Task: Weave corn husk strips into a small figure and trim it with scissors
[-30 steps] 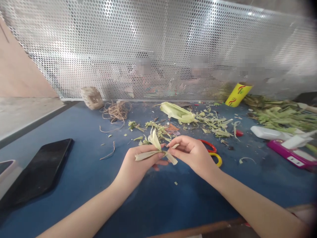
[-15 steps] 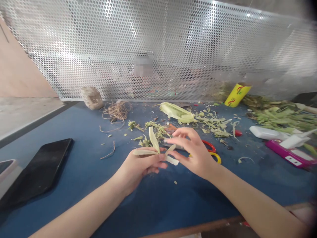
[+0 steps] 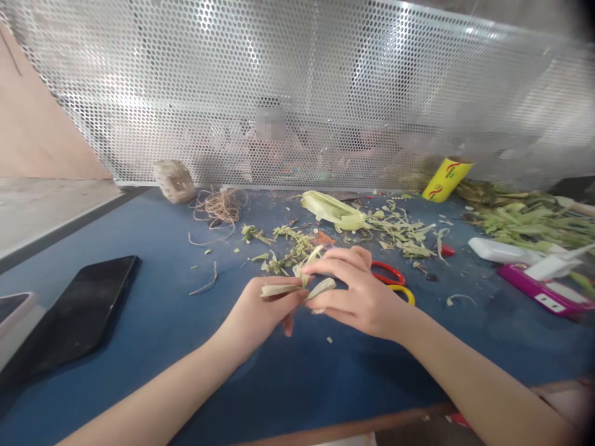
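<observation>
Pale corn husk strips [image 3: 323, 287] fan out from one centre between my hands, just above the blue table. My left hand [image 3: 255, 310] pinches them near that centre between thumb and fingers. My right hand [image 3: 357, 291] has its thumb and fingers on the upright strip and the right-hand strip, bending the upright one over. Part of the bundle is hidden behind my fingers. Partly covered by my right hand lie scissors with a red loop [image 3: 395, 270] and a yellow loop. Several small husk pieces [image 3: 292, 241] lie just beyond my hands.
Further back are a whole husk bundle [image 3: 332, 210], husk scraps [image 3: 409, 232] and tangled twine [image 3: 220, 205]. A black phone [image 3: 79, 316] lies left; a magenta power strip [image 3: 543, 288] and a yellow tube [image 3: 446, 179] stand right. Perforated metal sheet [image 3: 316, 74] closes off the back.
My right hand has moved left and closed its fingers on the strips. The upright strip, straight before, is now bent over towards the right.
</observation>
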Demonstrator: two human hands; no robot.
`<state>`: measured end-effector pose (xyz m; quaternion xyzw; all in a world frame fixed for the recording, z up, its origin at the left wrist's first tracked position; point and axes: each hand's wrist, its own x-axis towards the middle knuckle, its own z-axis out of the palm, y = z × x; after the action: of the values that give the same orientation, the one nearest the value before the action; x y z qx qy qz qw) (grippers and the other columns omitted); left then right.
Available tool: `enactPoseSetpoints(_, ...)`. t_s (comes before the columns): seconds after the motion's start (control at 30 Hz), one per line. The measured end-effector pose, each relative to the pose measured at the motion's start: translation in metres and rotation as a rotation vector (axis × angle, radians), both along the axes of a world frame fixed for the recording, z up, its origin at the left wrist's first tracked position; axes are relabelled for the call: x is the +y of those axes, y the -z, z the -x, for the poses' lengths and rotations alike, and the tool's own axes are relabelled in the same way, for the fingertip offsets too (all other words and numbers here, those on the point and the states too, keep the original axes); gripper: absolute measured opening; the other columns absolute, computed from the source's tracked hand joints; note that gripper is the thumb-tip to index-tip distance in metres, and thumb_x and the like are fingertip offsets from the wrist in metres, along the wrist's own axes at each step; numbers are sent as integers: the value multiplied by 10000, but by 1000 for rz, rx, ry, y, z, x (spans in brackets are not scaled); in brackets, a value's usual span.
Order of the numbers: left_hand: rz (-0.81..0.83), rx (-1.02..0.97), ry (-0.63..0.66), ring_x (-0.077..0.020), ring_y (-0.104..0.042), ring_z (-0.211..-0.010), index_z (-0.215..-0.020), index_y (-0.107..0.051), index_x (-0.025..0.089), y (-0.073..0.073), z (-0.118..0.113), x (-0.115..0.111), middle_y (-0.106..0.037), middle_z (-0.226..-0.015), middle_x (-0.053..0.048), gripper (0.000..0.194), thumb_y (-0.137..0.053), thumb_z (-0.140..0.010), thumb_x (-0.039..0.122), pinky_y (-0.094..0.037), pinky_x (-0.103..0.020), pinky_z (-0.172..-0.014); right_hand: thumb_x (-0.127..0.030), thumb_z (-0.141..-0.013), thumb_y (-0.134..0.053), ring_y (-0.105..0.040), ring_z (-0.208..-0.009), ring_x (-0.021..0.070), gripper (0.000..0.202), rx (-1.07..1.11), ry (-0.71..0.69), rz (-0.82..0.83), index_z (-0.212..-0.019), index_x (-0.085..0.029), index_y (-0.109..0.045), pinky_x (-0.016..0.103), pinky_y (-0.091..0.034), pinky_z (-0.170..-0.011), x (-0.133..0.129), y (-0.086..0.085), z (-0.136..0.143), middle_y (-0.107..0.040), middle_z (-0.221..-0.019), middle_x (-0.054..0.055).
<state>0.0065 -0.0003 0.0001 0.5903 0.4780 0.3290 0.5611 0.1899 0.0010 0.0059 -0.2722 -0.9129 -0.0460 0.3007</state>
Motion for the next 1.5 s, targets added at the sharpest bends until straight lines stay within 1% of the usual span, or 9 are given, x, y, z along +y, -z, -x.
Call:
enactPoseSetpoints(0.17, -44, 194, -13, -89, -475, -346, -847, -652, 122, 3, -1, 1, -532, -512, 27, 211, -547, -716, 249, -365, -204, -382, -211, -874, -451, -372, -1116, 214, 171, -89, 80, -41, -804, -249, -602, 388, -211, -842, 0, 1, 2, -571, -1161, -37)
enactPoseSetpoints(0.33, -88, 189, 44, -77, -459, -363, -841, -659, 139, 1, -2, -3, -505, -495, 44, 194, -526, -736, 234, -364, -190, -401, -186, -860, -469, -437, -932, 187, 97, -103, 155, -68, -816, -218, -550, 380, -214, -794, 0, 4, 2, -635, -925, -12)
enactPoseSetpoints(0.5, -137, 161, 80, -84, -481, -401, -775, -624, 139, -4, -1, -2, -498, -515, 43, 172, -504, -770, 261, -385, -194, -438, -213, -881, -437, -475, -813, 145, 129, 22, 118, 67, -784, -185, -517, 342, -238, -782, 0, 3, 4, -606, -726, -5)
enactPoseSetpoints(0.67, -111, 118, 118, -60, -464, -388, -693, -593, 132, -6, -1, -2, -493, -627, 30, 272, -457, -807, 337, -366, -192, -411, -261, -824, -528, -479, -730, 132, 55, 162, 183, 273, -833, -207, -522, 318, -282, -768, 2, 5, 5, -543, -697, -13)
enactPoseSetpoints(0.8, -115, 62, 160, -53, -436, -424, -748, -625, 135, -3, 0, -3, -538, -699, 12, 218, -538, -766, 334, -373, -186, -416, -292, -770, -588, -479, -709, 147, 94, 217, 227, 391, -799, -215, -542, 324, -331, -758, 5, 6, 5, -500, -651, -17)
enactPoseSetpoints(1.07, -151, 100, 92, -66, -427, -411, -709, -596, 140, -3, 2, -1, -483, -558, 39, 175, -542, -761, 298, -347, -194, -427, -184, -730, -597, -542, -804, 146, 148, 384, 122, 570, -864, -238, -567, 271, -420, -719, 3, -3, -2, -578, -829, -1)
enactPoseSetpoints(1.17, -121, 102, 65, -70, -426, -394, -631, -542, 141, -6, 1, -1, -454, -521, 47, 228, -520, -766, 323, -334, -200, -423, -179, -741, -588, -548, -798, 143, 93, 446, 71, 521, -825, -219, -576, 270, -433, -719, 2, -3, -1, -586, -830, 11)
enactPoseSetpoints(1.33, -130, 224, 64, -88, -395, -415, -510, -481, 151, -7, 1, -1, -420, -400, 36, 386, -435, -807, 393, -323, -214, -463, -96, -771, -547, -526, -810, 135, 146, 336, -134, 449, -852, -213, -580, 279, -432, -755, 1, -1, 2, -613, -796, 9)
enactPoseSetpoints(1.5, -177, 207, 135, -82, -388, -444, -600, -530, 141, -3, 1, -3, -428, -505, 35, 318, -423, -814, 352, -308, -208, -451, -140, -755, -595, -527, -794, 133, 79, 356, -90, 479, -803, -201, -579, 271, -440, -728, -1, 1, 5, -612, -782, 9)
